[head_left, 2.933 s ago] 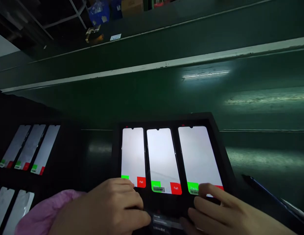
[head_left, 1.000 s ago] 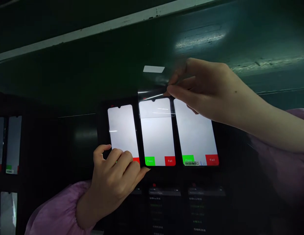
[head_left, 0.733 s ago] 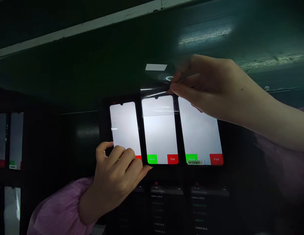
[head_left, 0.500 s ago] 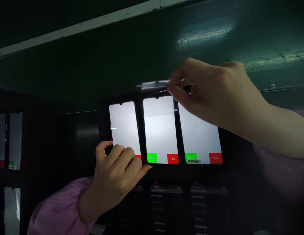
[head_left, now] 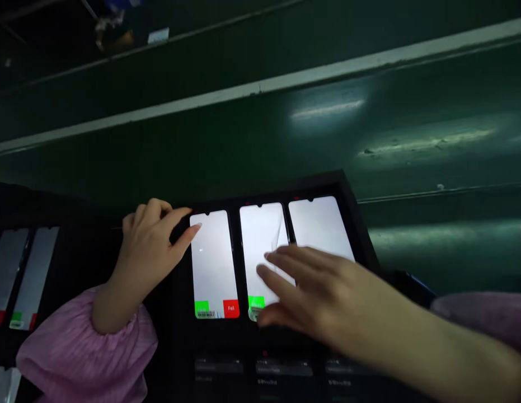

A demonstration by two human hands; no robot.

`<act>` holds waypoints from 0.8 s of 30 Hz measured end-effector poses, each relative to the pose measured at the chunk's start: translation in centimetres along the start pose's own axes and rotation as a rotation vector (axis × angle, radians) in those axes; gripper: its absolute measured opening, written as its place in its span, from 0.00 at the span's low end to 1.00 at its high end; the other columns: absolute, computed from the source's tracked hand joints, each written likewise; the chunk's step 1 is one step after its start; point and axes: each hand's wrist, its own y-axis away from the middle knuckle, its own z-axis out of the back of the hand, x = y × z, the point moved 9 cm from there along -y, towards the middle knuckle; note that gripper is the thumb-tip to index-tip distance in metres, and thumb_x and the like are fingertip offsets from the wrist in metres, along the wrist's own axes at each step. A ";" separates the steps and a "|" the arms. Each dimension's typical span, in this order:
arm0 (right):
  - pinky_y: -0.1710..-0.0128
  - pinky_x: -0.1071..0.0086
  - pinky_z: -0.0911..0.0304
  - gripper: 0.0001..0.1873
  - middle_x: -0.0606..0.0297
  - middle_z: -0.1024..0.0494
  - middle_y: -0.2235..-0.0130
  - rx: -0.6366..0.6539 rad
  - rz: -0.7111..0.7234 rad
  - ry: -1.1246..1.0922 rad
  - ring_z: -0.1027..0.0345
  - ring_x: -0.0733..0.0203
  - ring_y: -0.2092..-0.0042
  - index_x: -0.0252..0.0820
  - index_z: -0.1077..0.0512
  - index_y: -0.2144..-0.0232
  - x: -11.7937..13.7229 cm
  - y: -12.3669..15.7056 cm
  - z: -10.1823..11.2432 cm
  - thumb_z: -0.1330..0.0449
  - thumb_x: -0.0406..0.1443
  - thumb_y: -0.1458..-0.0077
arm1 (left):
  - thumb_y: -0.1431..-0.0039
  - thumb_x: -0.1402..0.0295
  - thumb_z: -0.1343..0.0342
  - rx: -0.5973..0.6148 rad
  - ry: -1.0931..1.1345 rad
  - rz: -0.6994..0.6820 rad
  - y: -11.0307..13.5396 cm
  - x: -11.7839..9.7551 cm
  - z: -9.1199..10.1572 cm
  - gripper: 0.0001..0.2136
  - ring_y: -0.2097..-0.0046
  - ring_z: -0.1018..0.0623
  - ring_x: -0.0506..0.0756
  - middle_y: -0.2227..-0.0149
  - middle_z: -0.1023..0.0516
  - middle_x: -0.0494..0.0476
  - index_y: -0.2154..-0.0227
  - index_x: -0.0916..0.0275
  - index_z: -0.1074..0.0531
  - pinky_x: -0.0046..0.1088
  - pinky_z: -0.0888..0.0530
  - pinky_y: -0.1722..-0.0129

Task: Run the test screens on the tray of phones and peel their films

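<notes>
Three lit phones lie side by side in a black tray (head_left: 361,235). My left hand (head_left: 149,240) is at the upper left corner of the left phone (head_left: 214,263), its thumb tip over the screen and its index finger at the top edge. Thumb and index stand apart; nothing shows between them. My right hand (head_left: 314,291) lies stretched over the lower part of the middle phone (head_left: 260,229), covering its lower right. A clear film (head_left: 277,224) shows a slanting crease on that screen, by the fingertips. The right phone (head_left: 319,221) is partly hidden behind this hand.
Darker phone screens (head_left: 283,369) with small text form a row below. More lit phones (head_left: 37,280) stand at the far left. Behind the tray runs a glossy green surface (head_left: 226,145) with a pale strip (head_left: 260,89) across it. Small blurred items lie at the top left.
My right hand was pinching the film raised at the middle phone's top; now it lies flat lower on that phone. My left hand went from the left phone's bottom to its top. The view shifted.
</notes>
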 end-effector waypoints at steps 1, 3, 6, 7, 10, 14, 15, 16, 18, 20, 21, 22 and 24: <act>0.65 0.61 0.27 0.18 0.55 0.17 0.64 -0.040 0.044 0.043 0.22 0.53 0.62 0.34 0.22 0.60 1.1 0.3 0.0 0.43 0.44 0.28 | 0.28 0.52 0.48 -0.007 0.001 -0.017 0.0 -0.1 -0.2 0.19 0.52 0.26 0.66 0.56 0.29 0.61 0.48 0.58 0.20 0.54 0.29 0.49; 0.61 0.59 0.25 0.18 0.55 0.16 0.63 -0.085 0.125 0.103 0.21 0.51 0.59 0.31 0.20 0.56 2.9 0.9 -0.5 0.41 0.43 0.29 | 0.27 0.52 0.49 -0.044 0.023 -0.033 0.1 -0.1 -0.3 0.19 0.54 0.26 0.64 0.57 0.30 0.60 0.49 0.56 0.19 0.52 0.28 0.49; 0.52 0.60 0.26 0.17 0.57 0.15 0.61 -0.083 0.225 0.154 0.20 0.51 0.55 0.32 0.20 0.52 4.6 1.9 -1.2 0.42 0.40 0.29 | 0.27 0.52 0.48 -0.126 0.077 -0.035 0.4 0.2 -0.1 0.18 0.56 0.27 0.62 0.59 0.30 0.58 0.51 0.54 0.18 0.50 0.28 0.51; 0.50 0.60 0.26 0.17 0.58 0.15 0.60 -0.080 0.238 0.171 0.20 0.51 0.53 0.33 0.20 0.50 4.9 2.2 -1.3 0.42 0.39 0.30 | 0.27 0.53 0.48 -0.150 0.099 -0.039 0.4 0.2 -0.1 0.17 0.57 0.27 0.61 0.60 0.30 0.57 0.52 0.54 0.17 0.48 0.28 0.52; 0.47 0.61 0.26 0.15 0.60 0.15 0.53 -0.028 0.212 0.207 0.22 0.51 0.47 0.38 0.21 0.46 5.0 3.2 -1.7 0.40 0.34 0.32 | 0.29 0.56 0.44 -0.212 0.173 -0.056 0.4 0.0 0.2 0.13 0.59 0.26 0.59 0.61 0.28 0.55 0.55 0.53 0.17 0.45 0.27 0.53; 0.43 0.62 0.27 0.16 0.64 0.16 0.47 -0.004 0.154 0.206 0.24 0.53 0.43 0.42 0.21 0.46 4.6 4.3 -1.7 0.42 0.29 0.33 | 0.32 0.63 0.38 -0.252 0.311 -0.102 0.4 -0.4 1.7 0.06 0.57 0.22 0.57 0.60 0.21 0.52 0.64 0.53 0.18 0.42 0.27 0.51; 0.44 0.63 0.26 0.16 0.64 0.16 0.48 -0.031 0.153 0.206 0.24 0.54 0.43 0.42 0.20 0.47 4.6 4.6 -1.5 0.44 0.30 0.32 | 0.33 0.64 0.38 -0.202 0.367 -0.136 0.4 -0.7 2.0 0.05 0.57 0.21 0.56 0.60 0.19 0.50 0.64 0.52 0.18 0.40 0.26 0.51; 0.45 0.64 0.26 0.16 0.64 0.15 0.49 -0.061 0.156 0.205 0.23 0.55 0.44 0.42 0.20 0.48 4.4 4.7 -1.2 0.45 0.30 0.30 | 0.33 0.65 0.37 -0.116 0.430 -0.174 0.6 -1.1 2.1 0.04 0.56 0.20 0.55 0.60 0.17 0.47 0.64 0.51 0.19 0.38 0.25 0.51; 0.46 0.64 0.25 0.17 0.64 0.15 0.50 -0.102 0.156 0.191 0.23 0.55 0.44 0.42 0.20 0.49 4.0 4.8 -0.7 0.48 0.32 0.28 | 0.32 0.68 0.38 0.115 0.557 -0.250 1.5 -2.2 2.3 0.04 0.57 0.18 0.52 0.61 0.16 0.44 0.63 0.51 0.20 0.31 0.23 0.55; 0.45 0.62 0.25 0.19 0.64 0.15 0.51 -0.108 0.128 0.148 0.23 0.53 0.43 0.41 0.19 0.50 3.1 4.7 -0.3 0.50 0.31 0.28 | 0.32 0.72 0.42 0.319 0.622 -0.299 3.1 -3.2 2.9 0.07 0.60 0.18 0.51 0.63 0.16 0.43 0.63 0.52 0.22 0.27 0.22 0.59; 0.45 0.60 0.24 0.19 0.63 0.15 0.51 -0.098 0.108 0.117 0.23 0.51 0.43 0.40 0.19 0.51 2.6 4.6 -0.3 0.51 0.30 0.29 | 0.32 0.74 0.44 0.392 0.625 -0.311 4.0 -3.7 3.3 0.09 0.61 0.18 0.50 0.64 0.17 0.44 0.64 0.52 0.23 0.26 0.22 0.60; 0.45 0.59 0.24 0.20 0.62 0.15 0.52 -0.095 0.091 0.089 0.22 0.50 0.44 0.39 0.20 0.51 2.0 4.7 -0.2 0.52 0.28 0.30 | 0.32 0.76 0.46 0.450 0.615 -0.324 4.9 -4.2 3.7 0.10 0.62 0.18 0.50 0.64 0.17 0.44 0.63 0.53 0.24 0.26 0.22 0.59; 0.46 0.57 0.23 0.22 0.60 0.15 0.51 -0.082 0.065 0.046 0.23 0.50 0.43 0.39 0.20 0.50 1.0 5.1 -0.5 0.52 0.25 0.32 | 0.32 0.78 0.50 0.520 0.581 -0.359 6.5 -5.4 4.5 0.13 0.63 0.19 0.50 0.64 0.18 0.44 0.61 0.53 0.25 0.27 0.23 0.57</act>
